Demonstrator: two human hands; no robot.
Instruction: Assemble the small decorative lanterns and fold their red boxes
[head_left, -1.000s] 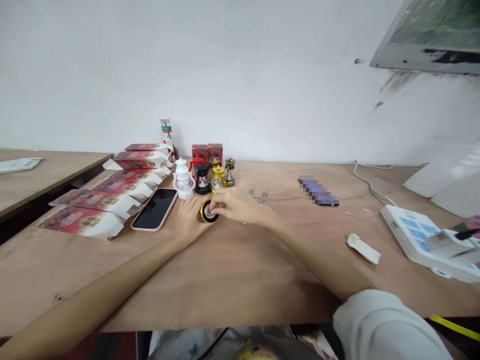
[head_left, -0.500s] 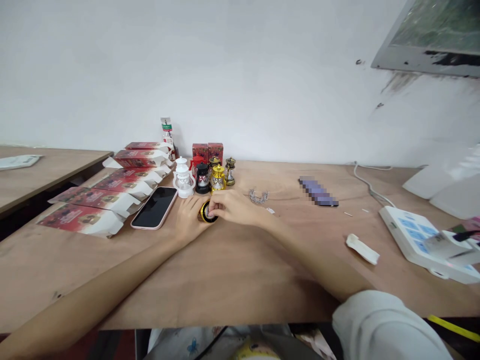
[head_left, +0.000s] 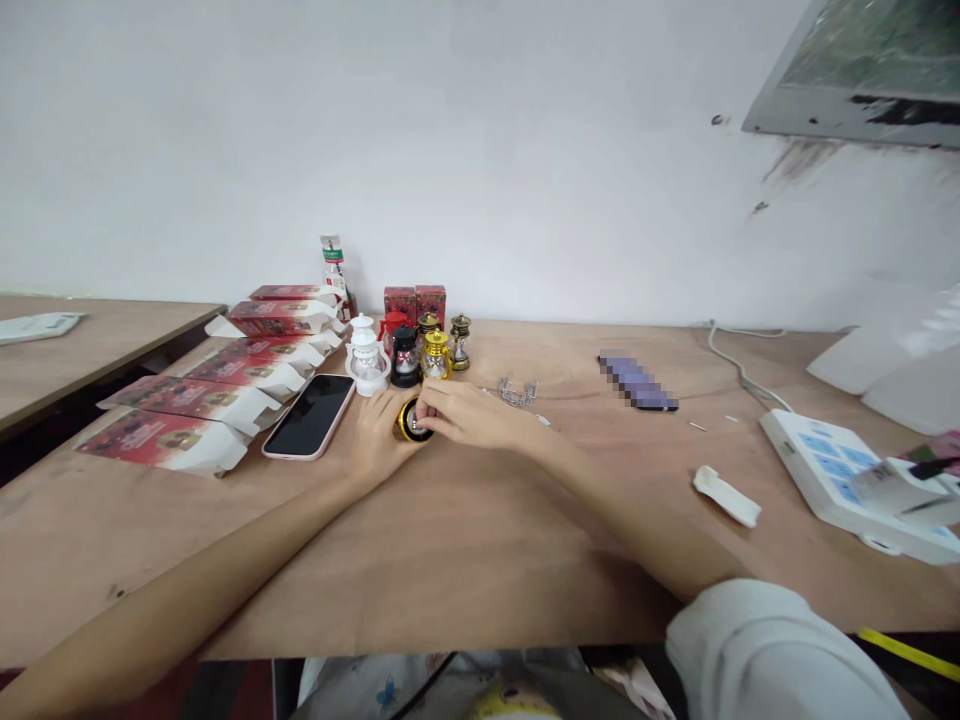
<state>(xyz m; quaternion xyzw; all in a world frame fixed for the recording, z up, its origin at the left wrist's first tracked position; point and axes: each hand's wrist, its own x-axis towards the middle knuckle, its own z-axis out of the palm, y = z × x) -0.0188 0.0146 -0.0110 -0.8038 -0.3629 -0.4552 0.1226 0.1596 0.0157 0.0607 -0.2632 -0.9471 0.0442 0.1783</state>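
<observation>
My left hand is wrapped round a small gold-and-black mini lantern, which is turned so that its round base faces me. At that base, the fingertips of my right hand are pinched together, and whatever they hold is too small to make out. Just beyond my hands stand several mini lanterns: a white one, a black one, a gold one, a red one and dark bronze ones. A small cluster of shiny metal pieces lies right of them.
Left of my hands lie a phone and a row of red-and-white cartons with open flaps. Two small red boxes stand by the wall. To the right are a pixelated purple item, a white strip and a power strip.
My right fingertips have shifted slightly at the lantern's base, and a shiny bit now shows there. My left hand keeps its hold, and the things on the table stay put.
</observation>
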